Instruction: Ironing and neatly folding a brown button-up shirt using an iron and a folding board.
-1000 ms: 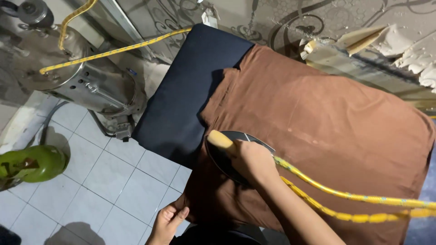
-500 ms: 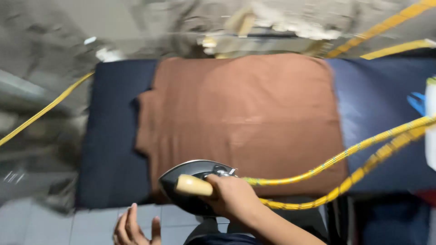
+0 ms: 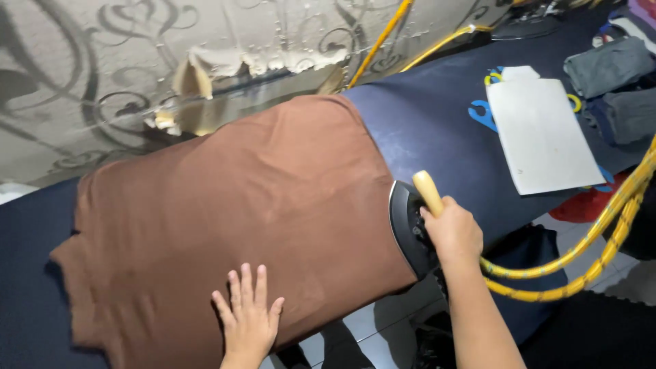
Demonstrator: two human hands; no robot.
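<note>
Our right hand [image 3: 452,231] closed around wooden handle [image 3: 428,193] of dark iron [image 3: 408,225]; iron sits at right edge of brown garment [image 3: 239,205], on navy padded surface [image 3: 437,130]. Our left hand [image 3: 249,318] spread flat on garment near front edge, we judge to keep cloth smooth. Yellow hoses [image 3: 588,260] hang from iron to right. White template [image 3: 543,133] lies well apart.

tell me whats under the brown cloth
The brown cloth lies spread on a dark navy padded board, which shows past its edges on both sides. The left hand presses flat on the cloth. Anything between cloth and board is covered.
</note>
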